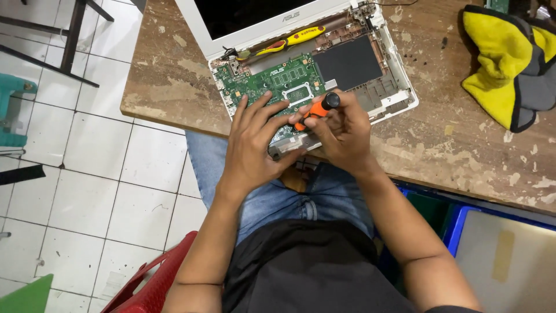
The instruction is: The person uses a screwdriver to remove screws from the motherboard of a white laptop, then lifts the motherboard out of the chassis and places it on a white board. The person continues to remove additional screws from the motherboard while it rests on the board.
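Note:
An opened white laptop (399, 87) lies on the worn wooden table (452, 145), its green circuit board (272, 78) and black battery pad exposed. My right hand (341, 136) grips a small orange and black screwdriver (317, 108), tip pointing down at the front part of the board. Beside it, my left hand (252, 145) rests flat on the laptop's front edge with fingers spread across the board.
A red and yellow screwdriver (286, 42) lies along the laptop hinge. A yellow and grey cloth (509, 64) sits at the table's right. Blue bins (463, 223) stand under the table, a red plastic chair (156, 284) is beneath me, and a white tiled floor spreads left.

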